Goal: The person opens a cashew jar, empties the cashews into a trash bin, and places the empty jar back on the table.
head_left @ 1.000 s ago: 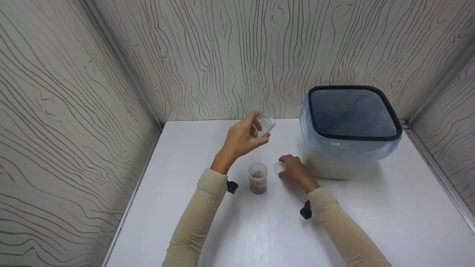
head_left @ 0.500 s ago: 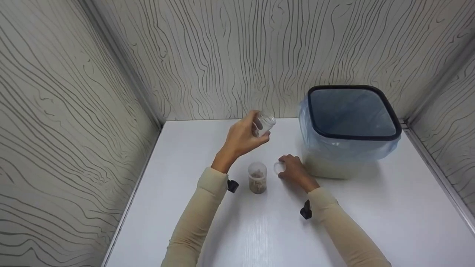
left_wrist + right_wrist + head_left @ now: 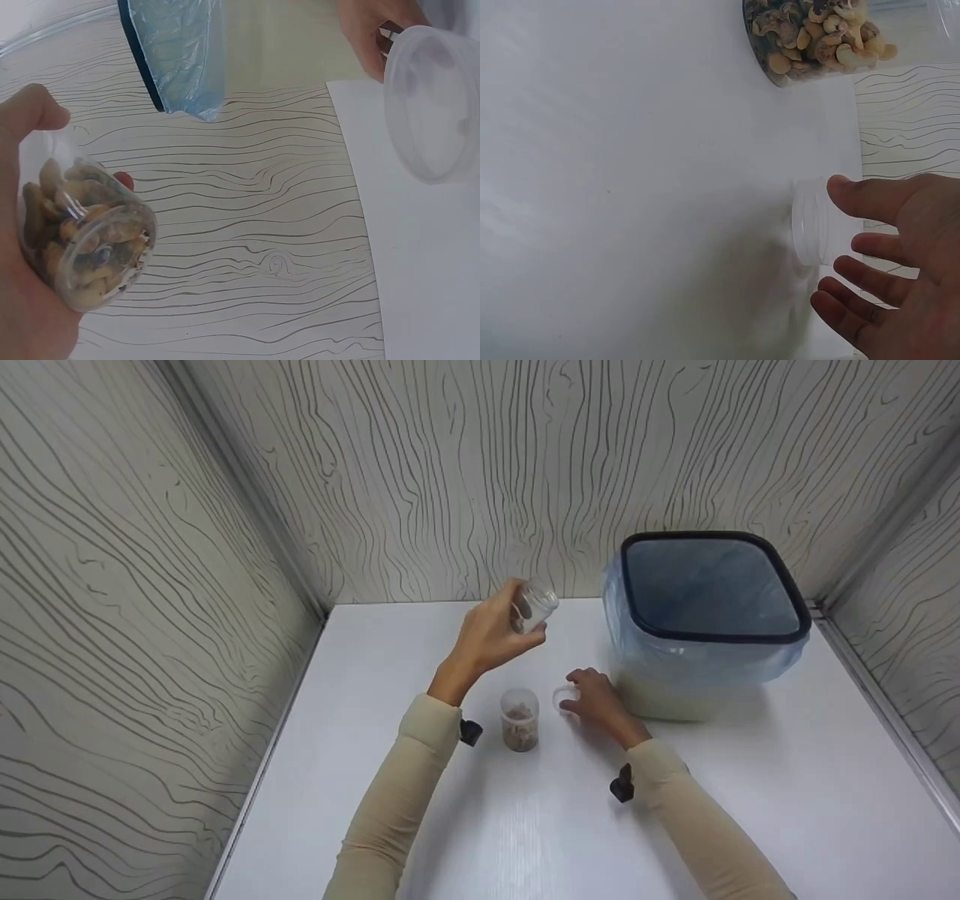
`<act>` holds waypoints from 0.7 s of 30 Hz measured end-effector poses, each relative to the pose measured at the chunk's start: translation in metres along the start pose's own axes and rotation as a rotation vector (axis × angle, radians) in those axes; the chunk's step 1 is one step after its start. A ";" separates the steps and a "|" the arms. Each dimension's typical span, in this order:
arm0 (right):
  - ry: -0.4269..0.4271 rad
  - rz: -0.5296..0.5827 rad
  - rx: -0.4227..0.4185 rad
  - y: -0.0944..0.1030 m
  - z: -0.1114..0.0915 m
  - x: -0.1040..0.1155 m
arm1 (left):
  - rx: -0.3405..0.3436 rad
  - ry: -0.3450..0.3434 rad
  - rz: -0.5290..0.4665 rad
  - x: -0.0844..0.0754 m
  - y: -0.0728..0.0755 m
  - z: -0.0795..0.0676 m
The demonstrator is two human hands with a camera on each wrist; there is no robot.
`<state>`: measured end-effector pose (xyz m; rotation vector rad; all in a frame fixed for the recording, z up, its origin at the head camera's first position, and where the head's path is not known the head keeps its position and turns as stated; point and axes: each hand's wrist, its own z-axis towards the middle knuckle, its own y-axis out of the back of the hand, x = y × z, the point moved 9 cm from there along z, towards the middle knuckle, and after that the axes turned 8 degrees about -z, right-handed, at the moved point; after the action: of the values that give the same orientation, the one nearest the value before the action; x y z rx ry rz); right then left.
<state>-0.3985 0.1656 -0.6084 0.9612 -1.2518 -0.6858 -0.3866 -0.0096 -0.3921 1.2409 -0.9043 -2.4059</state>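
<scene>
My left hand [image 3: 491, 634] grips a small clear plastic jar [image 3: 538, 604], tilted and raised over the table's far side. Cashew-like nuts [image 3: 90, 247] show through its wall in the left wrist view. By the lid [image 3: 808, 221], a low clear screw cap lying on the table, my right hand [image 3: 907, 255] has its fingers spread, thumb close to the rim. A taller clear container [image 3: 520, 724] stands upright between my forearms, with more nuts [image 3: 817, 37] in its lower part.
A bin [image 3: 709, 664] lined with a blue bag and topped by a black rim stands at the back right, close beyond my right hand. The white table [image 3: 375, 660] meets wood-patterned walls [image 3: 450, 472] at the back and sides.
My right hand's fingers have spread and loosened around the lid, which stays in place. My left hand has risen slightly with the jar.
</scene>
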 end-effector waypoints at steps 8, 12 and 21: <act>-0.004 0.042 -0.053 0.022 -0.004 0.008 | 0.001 -0.012 0.012 -0.002 -0.002 0.002; 0.000 0.020 -0.074 0.033 -0.007 0.015 | 0.000 -0.009 0.013 -0.001 -0.002 0.003; 0.013 0.018 -0.114 0.057 -0.018 0.028 | 0.003 -0.018 0.016 -0.003 -0.003 0.005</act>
<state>-0.3792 0.1719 -0.5455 0.8584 -1.1957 -0.7281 -0.3890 -0.0039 -0.3894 1.2101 -0.9206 -2.4077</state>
